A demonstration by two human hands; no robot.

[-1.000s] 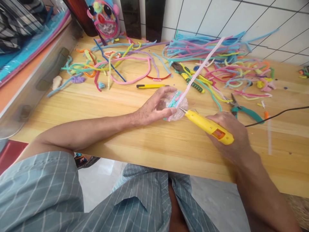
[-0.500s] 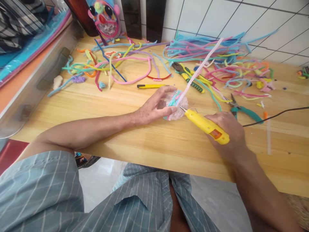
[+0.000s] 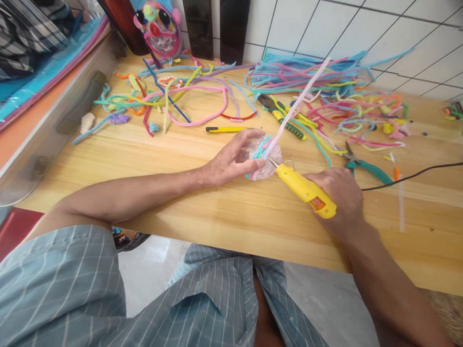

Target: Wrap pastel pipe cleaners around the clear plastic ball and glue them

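My left hand (image 3: pixel 237 159) is closed around a clear, rounded plastic piece (image 3: pixel 272 167) with turquoise and pink pipe cleaner strips across it. A long pale pink pipe cleaner (image 3: pixel 298 101) sticks up from it toward the back right. My right hand (image 3: pixel 342 195) grips a yellow glue gun (image 3: pixel 306 190). The gun's metal nozzle points left and is at the clear piece, close to my left thumb; whether it touches cannot be made out. My right fingers are partly hidden behind the gun.
Behind my hands lie a yellow utility knife (image 3: pixel 227 129), yellow-green pliers (image 3: pixel 285 120) and teal pliers (image 3: pixel 367 168). Loose pipe cleaners (image 3: pixel 195 91) and a blue-pink bundle (image 3: pixel 307 72) spread along the back. A decorated face figure (image 3: pixel 161 31) stands there. A cord (image 3: pixel 415 173) and glue stick (image 3: pixel 401 207) lie right.
The rear of the glue gun and my right hand have shifted slightly left, while the nozzle stays by the clear piece. My left hand holds still.
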